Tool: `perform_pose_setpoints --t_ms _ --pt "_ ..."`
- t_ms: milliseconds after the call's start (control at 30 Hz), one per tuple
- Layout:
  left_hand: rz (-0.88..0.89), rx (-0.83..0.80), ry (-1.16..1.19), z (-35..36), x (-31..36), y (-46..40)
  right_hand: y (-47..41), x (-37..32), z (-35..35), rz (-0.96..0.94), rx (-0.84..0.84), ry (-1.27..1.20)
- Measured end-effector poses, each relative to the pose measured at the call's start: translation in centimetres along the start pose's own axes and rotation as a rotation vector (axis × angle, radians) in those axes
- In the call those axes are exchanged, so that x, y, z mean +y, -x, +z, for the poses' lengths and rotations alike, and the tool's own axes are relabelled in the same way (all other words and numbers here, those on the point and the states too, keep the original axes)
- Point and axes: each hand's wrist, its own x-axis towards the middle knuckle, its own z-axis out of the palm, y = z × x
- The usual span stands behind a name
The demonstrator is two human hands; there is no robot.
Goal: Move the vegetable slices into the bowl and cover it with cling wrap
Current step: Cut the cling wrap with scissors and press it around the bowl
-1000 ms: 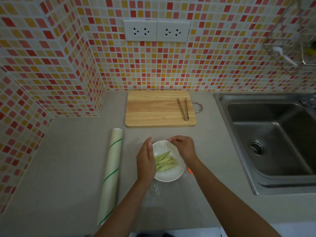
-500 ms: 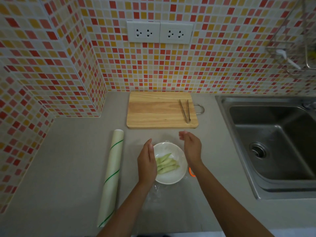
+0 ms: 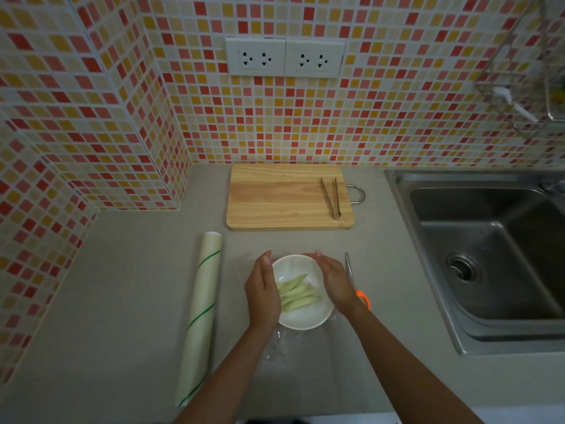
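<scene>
A white bowl (image 3: 302, 319) sits on the grey counter with several pale green vegetable slices (image 3: 298, 293) inside. My left hand (image 3: 262, 293) rests flat against the bowl's left rim, and my right hand (image 3: 334, 281) against its right rim, fingers extended. Clear cling wrap (image 3: 276, 347) lies over the bowl and trails crumpled onto the counter toward me. Whether the fingers pinch the film is too faint to tell. The cling wrap roll (image 3: 200, 316) lies to the left of the bowl.
A wooden cutting board (image 3: 281, 198) with metal tongs (image 3: 331, 198) lies behind the bowl. Orange-handled scissors (image 3: 351, 278) lie right of my right hand. A steel sink (image 3: 489, 258) fills the right side. Tiled walls close the back and left.
My right hand came down from above the bowl's far rim to its right side. The left hand stayed at the left rim. The view shifted slightly.
</scene>
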Motion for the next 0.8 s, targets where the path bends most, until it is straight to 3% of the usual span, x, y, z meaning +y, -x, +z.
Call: perform_pose_setpoints --t_ms 133,200,333,467,567,700,800 --pt "-0.005 -0.008 0.001 -0.1 0.0 0.1 0.0 0.1 -0.2 0.023 0.037 0.078" --pt "-0.012 -0.006 0.018 0.0 -0.1 0.1 0.1 0.1 -0.5 -0.053 0.083 0.101" --pt "-0.047 -0.003 0.067 0.2 0.0 0.0 0.4 0.1 -0.7 -0.085 -0.017 0.103" --pt "-0.137 -0.040 0.129 0.2 0.1 -0.6 0.6 0.7 -0.4 -0.061 0.021 0.030" --pt "-0.158 -0.075 0.049 0.0 0.0 -1.3 0.6 1.0 -0.2 -0.041 0.066 0.002" --pt "-0.054 -0.096 -0.225 0.1 0.1 -2.0 0.8 1.2 -0.3 -0.040 0.090 0.007" --pt "-0.124 -0.145 -0.302 -0.2 0.1 -2.3 0.7 1.1 -0.4 -0.041 0.076 0.020"
